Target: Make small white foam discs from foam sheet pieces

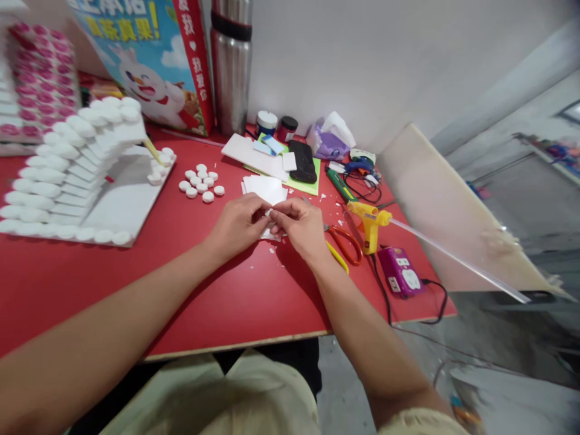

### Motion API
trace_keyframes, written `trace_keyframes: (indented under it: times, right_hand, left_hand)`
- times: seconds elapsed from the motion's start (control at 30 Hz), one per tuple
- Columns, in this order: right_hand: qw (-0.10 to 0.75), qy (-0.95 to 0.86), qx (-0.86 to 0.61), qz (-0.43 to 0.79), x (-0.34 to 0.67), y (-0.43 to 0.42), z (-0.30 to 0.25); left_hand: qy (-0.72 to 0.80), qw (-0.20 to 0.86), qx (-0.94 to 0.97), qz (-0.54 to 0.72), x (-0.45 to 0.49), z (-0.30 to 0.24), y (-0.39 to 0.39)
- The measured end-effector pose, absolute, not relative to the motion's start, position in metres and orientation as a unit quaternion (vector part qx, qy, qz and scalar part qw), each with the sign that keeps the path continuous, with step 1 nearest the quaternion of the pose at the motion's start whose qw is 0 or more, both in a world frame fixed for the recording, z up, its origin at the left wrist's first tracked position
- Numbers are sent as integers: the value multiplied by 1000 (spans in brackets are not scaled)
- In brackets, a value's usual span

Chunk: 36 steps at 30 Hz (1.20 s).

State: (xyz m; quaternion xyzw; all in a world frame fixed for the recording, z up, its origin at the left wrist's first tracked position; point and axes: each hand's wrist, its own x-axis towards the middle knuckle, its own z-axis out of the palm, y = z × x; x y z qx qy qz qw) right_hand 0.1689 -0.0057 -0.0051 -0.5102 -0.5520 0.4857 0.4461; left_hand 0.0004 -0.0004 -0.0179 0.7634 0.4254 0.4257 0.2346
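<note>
In the head view, the left hand (244, 222) and the right hand (301, 226) met over the red tabletop (254, 302). The fingers of both hands were bent, with the tips closed together on a small white piece (269, 212). Most of that piece was hidden by the fingers, so its shape could not be told. It was up between the two hands, above some white cards (266, 188) that lay flat. Little white scraps (272, 251) were scattered around.

To the left of the hands sat a bunch of white round pieces (208, 196). Farther left stood a white model with steps (75, 198), and more round pieces lined its edges.

Just beside the right hand lay a tool with orange and yellow handles (357, 251). Past it was a yellow glue gun (370, 226) with a long clear glue stick (457, 261) poking out of its back. A purple power socket box (394, 279) was near the glue gun.

At the back were a shiny metal flask (231, 78), a bag with a cartoon snowman (149, 84), two little jars (266, 124) and a purple tissue pack (328, 144).
</note>
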Motion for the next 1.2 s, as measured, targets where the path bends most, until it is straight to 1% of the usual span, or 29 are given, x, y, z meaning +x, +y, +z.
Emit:
trace_keyframes:
  times: [0.1,0.2,0.37,0.5,0.7,0.77,0.9,1.03,1.13,1.17,1.2]
  right_hand:
    - [434,-575,-521,458,171,-6,-6]
    - [423,-613,-536,398,174,-7,-5]
    - [421,-643,-551,325,177,-6,-6]
    - [400,-664,-547,317,176,-7,-6]
    - [393,-669,-544,321,173,-8,-7]
    - [394,-669,-542,321,173,-8,-8]
    - [395,-670,-541,319,174,-7,-8]
    - [408,-668,-539,312,176,-5,-9]
    - [424,-664,-539,300,178,-3,-9]
    - [428,-662,-539,295,179,-3,-9]
    - [433,-661,-540,290,180,-2,-9]
  left_hand:
    - [443,243,754,420,1,-18,2]
    - [468,237,741,418,-5,-18,9]
    - [537,154,713,423,-34,-13,29]
    - [584,75,697,410,-56,-15,44]
    - [644,40,678,353,-60,-27,51]
    - [657,33,667,349,-58,-31,51]
    - [650,30,657,381,-58,-34,50]
    - [638,43,671,374,-57,-26,47]
    - [595,42,674,436,-51,-14,40]
    - [584,53,669,457,-48,-10,37]
    - [573,85,666,470,-44,-7,33]
